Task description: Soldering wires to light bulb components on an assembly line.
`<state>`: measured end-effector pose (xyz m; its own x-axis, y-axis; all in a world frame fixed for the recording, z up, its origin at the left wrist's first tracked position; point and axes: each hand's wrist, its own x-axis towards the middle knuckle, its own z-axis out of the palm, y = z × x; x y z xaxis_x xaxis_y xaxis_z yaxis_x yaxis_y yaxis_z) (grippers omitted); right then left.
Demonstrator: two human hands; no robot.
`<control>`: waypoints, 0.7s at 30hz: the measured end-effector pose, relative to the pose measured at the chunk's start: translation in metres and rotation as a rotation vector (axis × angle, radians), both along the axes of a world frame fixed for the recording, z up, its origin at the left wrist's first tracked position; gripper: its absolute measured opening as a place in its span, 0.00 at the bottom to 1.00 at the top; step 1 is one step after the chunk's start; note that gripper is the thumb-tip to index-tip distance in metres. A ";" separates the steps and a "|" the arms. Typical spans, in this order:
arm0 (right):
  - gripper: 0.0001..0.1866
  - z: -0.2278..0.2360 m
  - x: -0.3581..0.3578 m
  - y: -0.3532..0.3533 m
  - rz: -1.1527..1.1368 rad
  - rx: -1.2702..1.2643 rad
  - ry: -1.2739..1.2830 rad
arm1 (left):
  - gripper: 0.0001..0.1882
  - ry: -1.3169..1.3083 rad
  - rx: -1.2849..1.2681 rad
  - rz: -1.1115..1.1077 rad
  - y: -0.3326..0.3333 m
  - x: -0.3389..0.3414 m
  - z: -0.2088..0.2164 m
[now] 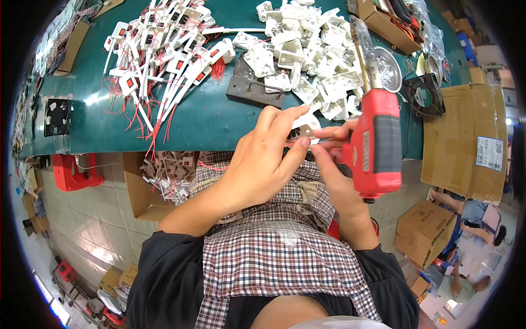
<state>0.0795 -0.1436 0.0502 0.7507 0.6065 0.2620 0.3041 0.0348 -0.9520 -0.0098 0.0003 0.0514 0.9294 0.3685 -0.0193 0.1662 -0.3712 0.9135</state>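
Observation:
A small white plastic housing [309,124] is between my hands, above the table's near edge. My left hand [257,156] holds its left side, the thumb tip at its lower edge and the fingers stretched over it. Pinching the right side is my right hand [335,164], thumb and fingertips close together. A red and black power tool [378,140], perhaps an electric screwdriver, covers part of the right hand; I cannot tell whether they touch. Just beyond lie a dark metal block [249,88] with a handle and a heap of white plastic housings [307,49].
White switch assemblies [175,66] with red wires cover the green table's [87,120] far left. A metal dish [388,68] and a small black fan [423,96] stand right. An open carton [137,192] of parts sits below the edge; a cardboard sheet [466,142] hangs at right.

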 end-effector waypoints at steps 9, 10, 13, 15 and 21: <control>0.25 -0.017 -0.008 -0.005 -0.083 0.037 0.130 | 0.16 -0.077 -0.157 -0.049 0.002 -0.006 -0.014; 0.25 -0.013 -0.007 -0.006 -0.086 0.035 0.131 | 0.15 -0.076 -0.239 -0.014 0.001 -0.007 -0.016; 0.26 -0.004 -0.005 -0.009 -0.044 0.022 0.153 | 0.15 -0.076 -0.275 0.026 0.001 -0.006 -0.015; 0.26 -0.001 -0.006 -0.010 -0.036 0.015 0.163 | 0.14 -0.060 -0.367 0.068 0.001 -0.008 -0.015; 0.25 -0.003 -0.011 -0.008 -0.040 0.021 0.275 | 0.13 -0.155 -0.449 0.141 0.000 -0.012 -0.019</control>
